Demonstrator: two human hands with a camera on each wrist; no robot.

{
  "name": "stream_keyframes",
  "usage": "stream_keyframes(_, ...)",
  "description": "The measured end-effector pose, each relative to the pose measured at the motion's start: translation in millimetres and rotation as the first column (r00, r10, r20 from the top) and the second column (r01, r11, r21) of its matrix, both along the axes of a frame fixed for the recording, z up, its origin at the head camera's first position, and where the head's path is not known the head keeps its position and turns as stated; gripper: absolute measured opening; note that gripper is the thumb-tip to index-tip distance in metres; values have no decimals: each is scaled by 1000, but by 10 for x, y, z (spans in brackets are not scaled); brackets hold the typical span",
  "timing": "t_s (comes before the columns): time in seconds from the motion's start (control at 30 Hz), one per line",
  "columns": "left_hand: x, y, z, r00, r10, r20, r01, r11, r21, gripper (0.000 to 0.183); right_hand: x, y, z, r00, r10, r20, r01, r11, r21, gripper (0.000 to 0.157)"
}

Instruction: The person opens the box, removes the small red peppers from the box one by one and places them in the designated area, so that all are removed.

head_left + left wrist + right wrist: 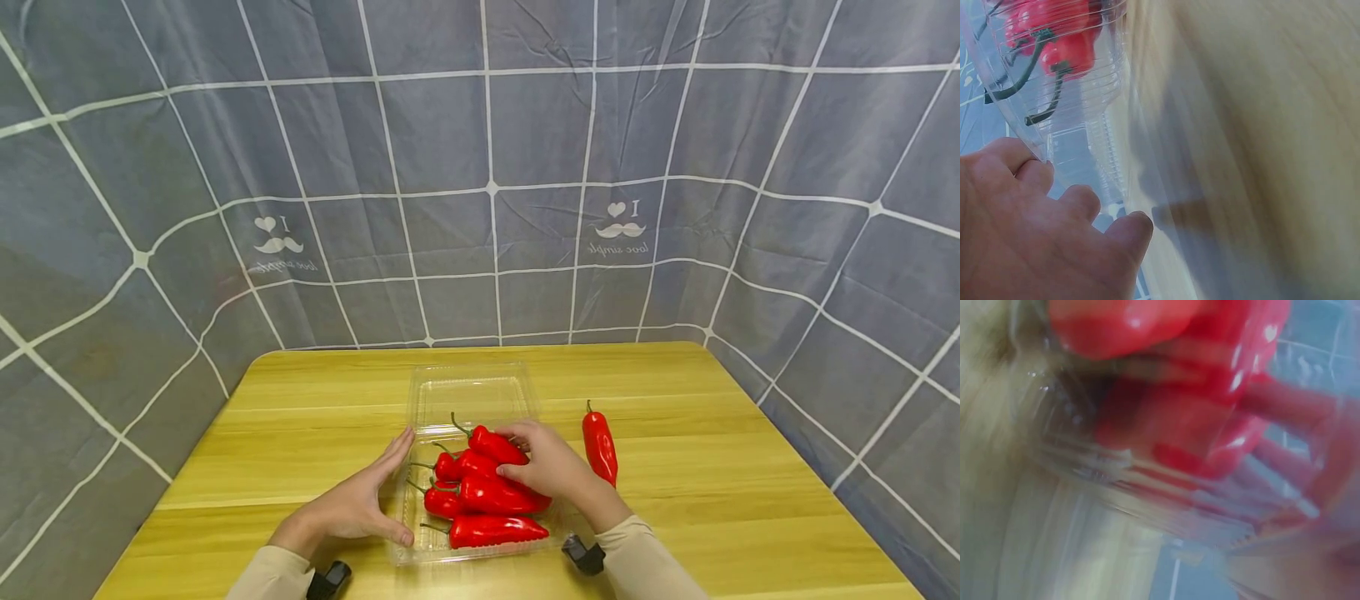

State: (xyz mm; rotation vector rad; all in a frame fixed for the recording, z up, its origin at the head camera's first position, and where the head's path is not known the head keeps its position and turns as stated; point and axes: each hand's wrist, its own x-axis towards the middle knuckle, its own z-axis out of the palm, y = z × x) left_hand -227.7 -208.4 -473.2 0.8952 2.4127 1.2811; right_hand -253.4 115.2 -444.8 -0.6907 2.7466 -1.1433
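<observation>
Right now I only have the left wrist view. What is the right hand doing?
Observer: In the head view, the right hand grips the top pepper near its tip.
Operator: Is there a pepper outside the clear container?
Observer: Yes, one loose pepper lies on the table, to the right of the right hand.
Operator: Which way does the tip of the pepper nearest the person point?
Observer: It points to the right in the head view.

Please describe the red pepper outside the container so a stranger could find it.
On the wooden table, look right of the clear plastic clamshell and right hand. The red pepper lies there, its stem toward the grey curtain. Only this pepper lies outside the clamshell.
</observation>
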Motion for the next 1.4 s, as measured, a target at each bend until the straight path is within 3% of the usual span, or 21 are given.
stream_keyframes(0.5,0,-2,-22,1000,-1,11,1,1000,0,134,13,48,-69,999,-15,35,18,997,-78,50)
stream_keyframes(1.4,19,26,0,1000,7,16,-7,1000,2,134,28,86,-129,996,-93,11,93,972,-214,45)
